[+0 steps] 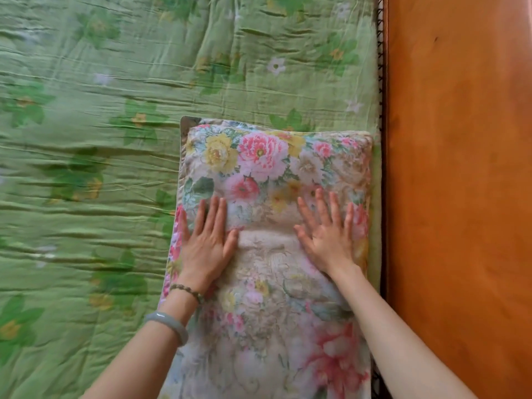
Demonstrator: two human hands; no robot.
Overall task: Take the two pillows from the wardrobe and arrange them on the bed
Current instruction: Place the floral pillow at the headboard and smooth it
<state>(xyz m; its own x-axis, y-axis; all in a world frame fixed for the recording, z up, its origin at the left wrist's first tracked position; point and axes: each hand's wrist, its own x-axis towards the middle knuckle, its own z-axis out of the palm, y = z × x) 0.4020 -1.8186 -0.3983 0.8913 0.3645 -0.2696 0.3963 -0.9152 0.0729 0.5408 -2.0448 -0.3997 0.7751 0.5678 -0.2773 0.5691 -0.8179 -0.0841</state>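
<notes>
A floral pillow [259, 156] with pink and yellow flowers lies flat on the green bed cover [100, 139], its long side along the bed's right edge. A second pillow's corner [188, 122] seems to peek out beneath it at the top left. My left hand [205, 237] rests palm-down on the pillow's left half, fingers apart. On the right half lies my right hand [328, 234], also flat and spread. Neither hand grips anything. The left wrist wears a bead bracelet and a pale bangle.
An orange wooden board [460, 168] stands along the right side of the bed, right next to the pillow. The wrinkled green flowered cover stretches away to the left and top of the view. The wardrobe is out of view.
</notes>
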